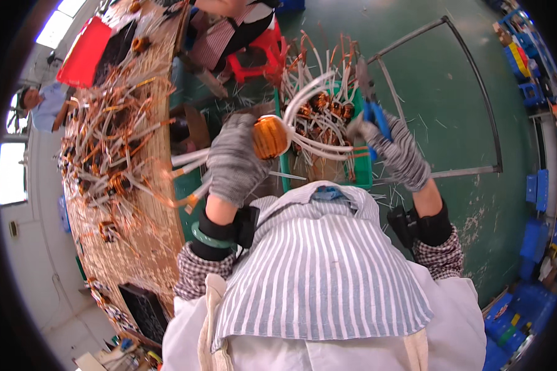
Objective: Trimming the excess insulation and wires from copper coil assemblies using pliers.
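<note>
My left hand, in a grey knit glove, is closed around a copper-wound coil. White-sleeved leads run out from the coil on both sides, some with bare copper ends. My right hand, gloved the same way, grips blue-handled pliers whose metal jaws point up and away from me. The right fingertips are near the ends of the coil's leads; whether they touch is unclear. Below and beyond both hands stands a green crate holding several similar coils with white leads and copper ends.
On the left, a worn wooden table carries a heap of coils and leads. A red stool and a seated person are beyond. A metal frame lies on the green floor at right, among wire scraps. Blue bins line the right side.
</note>
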Demonstrator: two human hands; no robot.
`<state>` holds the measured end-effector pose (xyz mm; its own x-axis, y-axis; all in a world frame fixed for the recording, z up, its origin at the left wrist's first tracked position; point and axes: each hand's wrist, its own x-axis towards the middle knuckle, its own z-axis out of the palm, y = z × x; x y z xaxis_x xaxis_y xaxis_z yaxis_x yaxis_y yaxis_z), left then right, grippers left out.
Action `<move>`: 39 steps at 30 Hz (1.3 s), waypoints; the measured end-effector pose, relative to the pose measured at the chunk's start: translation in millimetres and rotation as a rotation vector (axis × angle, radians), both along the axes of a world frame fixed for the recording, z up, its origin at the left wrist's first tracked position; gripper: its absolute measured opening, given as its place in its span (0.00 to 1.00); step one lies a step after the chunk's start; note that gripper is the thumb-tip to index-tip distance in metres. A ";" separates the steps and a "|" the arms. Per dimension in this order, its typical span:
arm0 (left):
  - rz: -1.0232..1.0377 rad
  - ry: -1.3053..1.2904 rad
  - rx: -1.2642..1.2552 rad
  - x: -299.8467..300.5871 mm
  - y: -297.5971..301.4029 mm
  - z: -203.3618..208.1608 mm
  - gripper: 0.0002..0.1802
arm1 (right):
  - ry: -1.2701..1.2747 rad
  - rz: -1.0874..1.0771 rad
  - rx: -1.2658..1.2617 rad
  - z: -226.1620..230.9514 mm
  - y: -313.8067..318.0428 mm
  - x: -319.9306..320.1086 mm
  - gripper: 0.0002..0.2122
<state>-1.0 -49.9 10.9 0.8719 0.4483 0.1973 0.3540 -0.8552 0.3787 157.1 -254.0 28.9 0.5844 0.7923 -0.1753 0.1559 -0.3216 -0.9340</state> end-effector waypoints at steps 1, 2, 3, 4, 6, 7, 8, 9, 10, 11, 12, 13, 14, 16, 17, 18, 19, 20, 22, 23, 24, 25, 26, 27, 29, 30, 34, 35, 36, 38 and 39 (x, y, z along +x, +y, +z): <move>-0.046 0.077 0.059 3.0 -0.3 3.9 0.28 | 0.014 -0.084 0.050 6.0 6.2 2.3 0.14; -0.103 0.125 0.150 3.6 -5.4 11.7 0.29 | 0.024 -0.063 0.046 3.3 15.1 5.1 0.14; -0.200 0.126 0.211 6.4 -3.5 11.8 0.29 | -0.403 0.060 0.162 -0.5 27.0 10.4 0.14; -0.297 0.128 0.271 7.5 -1.5 12.3 0.29 | -0.829 0.182 0.284 -5.1 36.2 13.8 0.14; -0.357 0.104 0.249 4.7 1.6 21.7 0.29 | -0.944 0.309 0.251 -12.2 45.8 16.8 0.14; -0.435 0.076 0.225 3.3 4.5 27.4 0.29 | -0.461 0.410 0.064 -9.0 50.3 14.0 0.14; -0.405 0.079 0.232 2.2 7.3 31.8 0.29 | 0.022 0.496 -0.133 -6.5 53.8 10.6 0.15; -0.429 0.097 0.166 -2.0 11.3 35.9 0.29 | -0.033 0.530 -0.036 -16.4 52.3 9.5 0.15; -0.454 0.115 0.097 -7.8 14.4 39.8 0.28 | -0.035 0.574 -0.022 -21.2 51.2 2.3 0.15; -0.446 0.044 0.062 -11.6 20.5 36.0 0.28 | 0.035 0.425 0.057 -24.9 50.6 -5.7 0.15; -0.396 -0.007 -0.018 -17.7 25.9 25.7 0.29 | 0.112 0.284 0.130 -28.3 52.2 -14.1 0.14; -0.375 -0.042 0.004 -20.8 28.3 26.4 0.31 | 0.111 0.327 0.142 -29.2 50.4 -18.4 0.14; -0.354 -0.075 0.027 -24.4 30.0 27.2 0.32 | 0.282 0.249 0.187 -30.1 49.3 -21.0 0.14; -0.161 -0.263 0.115 -24.2 34.5 21.8 0.32 | 0.452 0.192 0.220 -26.2 53.5 -28.1 0.13; 0.017 -0.344 0.078 -28.6 32.7 16.1 0.32 | 0.366 0.063 0.282 -23.8 57.1 -34.7 0.12; 0.183 -0.437 0.038 -32.5 28.6 8.6 0.31 | 0.268 -0.076 0.346 -19.4 58.6 -39.3 0.11; 0.199 -0.452 0.047 -41.1 24.4 -11.4 0.31 | 0.251 -0.127 0.361 -17.6 60.3 -43.3 0.09; 0.308 -0.540 -0.604 -49.5 21.5 -39.1 0.33 | 0.234 -0.112 0.368 -13.9 64.3 -46.7 0.09; 0.352 -0.601 -1.270 -48.2 12.4 -52.3 0.34 | 0.393 -0.122 0.412 -7.1 69.1 -52.8 0.08; 0.207 -0.704 -1.694 -44.8 5.1 -51.1 0.34 | 0.452 -0.096 0.432 -10.5 69.6 -52.4 0.09; 0.043 -0.788 -2.108 -43.8 0.2 -48.7 0.35 | 0.439 -0.093 0.441 -15.1 71.0 -54.7 0.09; -0.095 -0.910 -2.104 -36.3 -3.6 -45.6 0.38 | 0.521 -0.082 0.479 -19.1 71.8 -58.2 0.09; -0.232 -1.030 -2.092 -28.1 -7.1 -41.0 0.40 | 0.604 -0.068 0.517 -20.9 72.9 -60.8 0.09; -0.240 -1.071 -2.057 -23.3 -10.7 -32.3 0.43 | 0.640 -0.064 0.535 -20.7 71.5 -61.3 0.09; -0.219 -1.004 -2.001 -18.3 -9.3 -25.1 0.45 | 0.594 -0.095 0.540 -34.1 71.5 -53.8 0.09; -0.173 -0.945 -1.935 -18.3 -9.4 -23.6 0.46 | 0.567 -0.117 0.536 -41.7 71.1 -52.7 0.09; -0.126 -0.831 -1.757 -10.0 -11.3 -6.0 0.44 | 0.431 -0.050 0.579 -46.7 68.9 -53.0 0.08; -0.078 -0.861 -1.809 -6.6 -13.7 -1.2 0.43 | 0.368 -0.075 0.590 -51.4 69.5 -52.2 0.08; -0.092 -0.856 -1.805 -5.0 -15.7 1.0 0.43 | 0.360 -0.080 0.600 -53.4 69.4 -52.9 0.08; 0.001 -0.928 -1.785 -0.6 -17.4 5.8 0.39 | 0.313 -0.073 0.602 -55.5 69.9 -52.7 0.08; 0.010 -1.003 -1.720 4.8 -14.8 5.4 0.40 | 0.355 -0.011 0.599 -58.7 71.2 -47.3 0.10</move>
